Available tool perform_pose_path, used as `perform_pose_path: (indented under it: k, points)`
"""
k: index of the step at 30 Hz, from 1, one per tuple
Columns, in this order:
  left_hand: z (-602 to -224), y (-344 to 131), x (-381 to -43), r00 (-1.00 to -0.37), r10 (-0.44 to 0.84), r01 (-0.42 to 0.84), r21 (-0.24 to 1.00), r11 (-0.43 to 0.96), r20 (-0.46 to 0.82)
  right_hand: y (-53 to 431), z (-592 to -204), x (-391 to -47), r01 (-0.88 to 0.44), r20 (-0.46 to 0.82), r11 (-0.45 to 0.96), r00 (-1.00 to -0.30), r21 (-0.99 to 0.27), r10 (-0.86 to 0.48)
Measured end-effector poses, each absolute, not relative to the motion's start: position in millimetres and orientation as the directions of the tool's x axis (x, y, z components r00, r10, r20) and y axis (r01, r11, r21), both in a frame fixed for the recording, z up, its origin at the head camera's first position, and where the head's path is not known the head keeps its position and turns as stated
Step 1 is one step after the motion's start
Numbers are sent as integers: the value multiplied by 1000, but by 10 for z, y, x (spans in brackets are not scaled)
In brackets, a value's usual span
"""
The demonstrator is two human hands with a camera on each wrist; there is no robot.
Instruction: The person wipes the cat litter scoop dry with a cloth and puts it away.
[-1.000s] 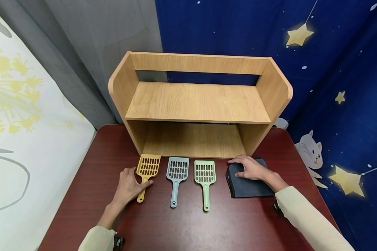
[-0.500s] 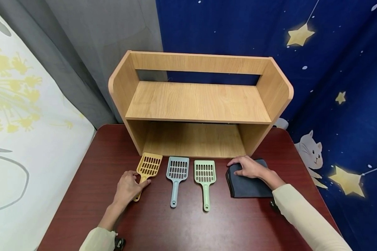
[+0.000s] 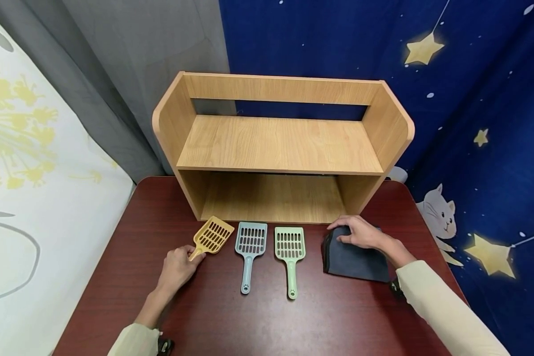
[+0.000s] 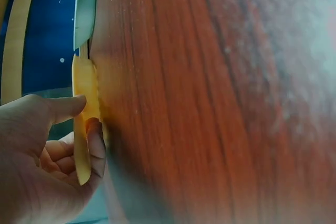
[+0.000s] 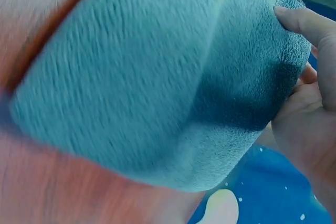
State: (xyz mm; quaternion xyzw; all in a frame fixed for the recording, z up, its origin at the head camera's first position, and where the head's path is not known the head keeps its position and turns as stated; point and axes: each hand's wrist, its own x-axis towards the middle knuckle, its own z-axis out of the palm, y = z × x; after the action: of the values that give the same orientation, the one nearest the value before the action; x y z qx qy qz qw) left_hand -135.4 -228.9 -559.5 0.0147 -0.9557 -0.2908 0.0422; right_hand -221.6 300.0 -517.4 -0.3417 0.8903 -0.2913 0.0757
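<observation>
At the left of the table, my left hand (image 3: 176, 267) pinches the handle of a yellow litter scoop (image 3: 213, 235) whose slotted head angles toward the shelf. In the left wrist view the thumb lies on one face of the scoop (image 4: 81, 148) and fingers curl behind it. A light blue litter scoop (image 3: 251, 242) and a pale green one (image 3: 290, 247) lie side by side in the middle. On the right, my right hand (image 3: 361, 233) grips the far edge of a folded dark blue-grey towel (image 3: 356, 263). Its fleecy face (image 5: 126, 77) fills much of the right wrist view.
A two-tier wooden shelf (image 3: 280, 146) stands at the back of the dark red table (image 3: 267, 326), close behind the scoops. A grey curtain (image 3: 147, 44) and a blue star-print curtain (image 3: 311, 39) hang behind it.
The yellow scoop has swung so its head leans right and its handle points toward the lower left. My right hand has moved slightly right, raising the towel's far edge.
</observation>
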Motion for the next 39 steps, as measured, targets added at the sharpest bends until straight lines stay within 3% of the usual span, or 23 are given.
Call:
perform_pose_path:
  k: [9,18,25,32,39]
  points:
    - [-5414,-2328,-1400,-990,8,85,559,825,138,3214,-4893,-2199,-487,33,632,-807,-603,-589]
    - [-5089,-2221,-1627,-964,159,249,511,823,212,3348,-4641,-2145,-528,87,627,-799,-573,-595]
    - [-4866,-2039,-1828,-941,264,335,480,811,211,3405,-4502,-2123,-511,123,587,-810,-628,-573]
    - [-4713,-1849,-1978,-910,351,416,479,773,222,3329,-4390,-2041,-508,196,570,-832,-646,-520]
    - [-4665,-1684,-2011,-867,425,497,415,762,259,3151,-4223,-1895,-417,133,549,-866,-724,-483]
